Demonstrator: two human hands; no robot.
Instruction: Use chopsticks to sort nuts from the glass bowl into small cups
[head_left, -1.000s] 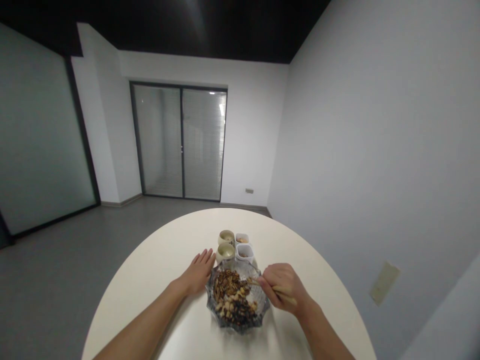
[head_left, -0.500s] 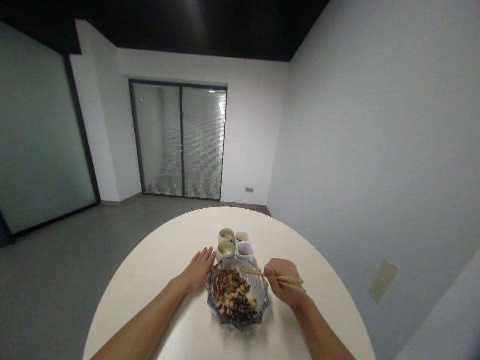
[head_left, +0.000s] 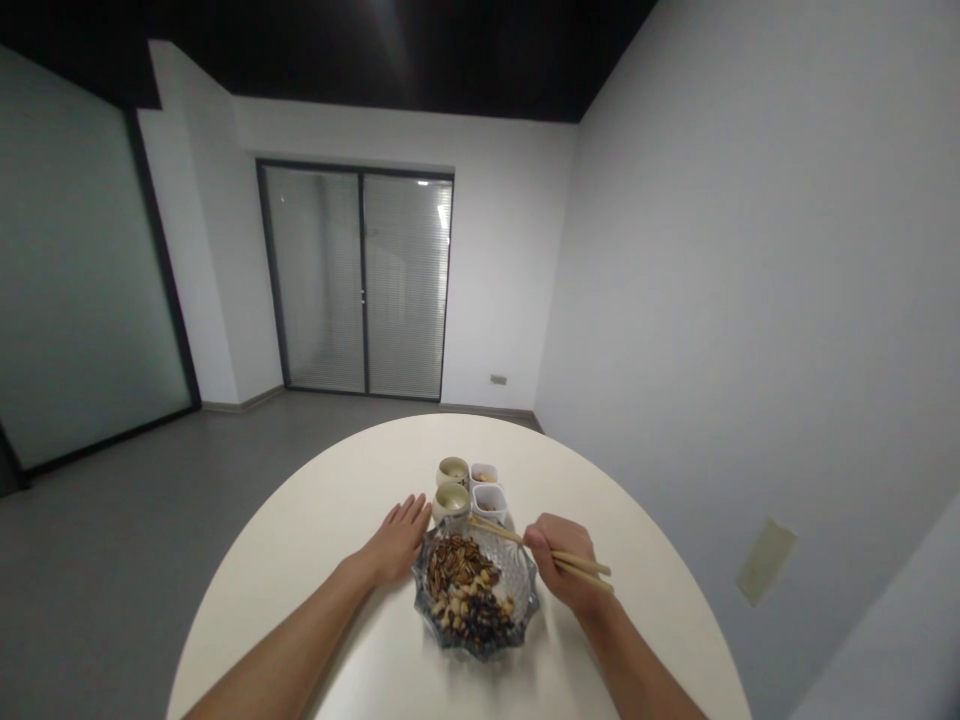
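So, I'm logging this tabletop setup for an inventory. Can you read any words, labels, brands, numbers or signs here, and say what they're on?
None can be read. The glass bowl, two cream cups, two white square cups and the chopsticks in the right hand show no legible text. The pale plate on the right wall and the small fitting low on the back wall show none either; any marking there would be too small or blurred to read.

Left hand (head_left: 397, 540) flat, palm down, its fingers (head_left: 409, 515) spread and pointing forward; right hand (head_left: 564, 560) raised, fingers curled into a pinch; both forearms (head_left: 285, 625) angled inward.
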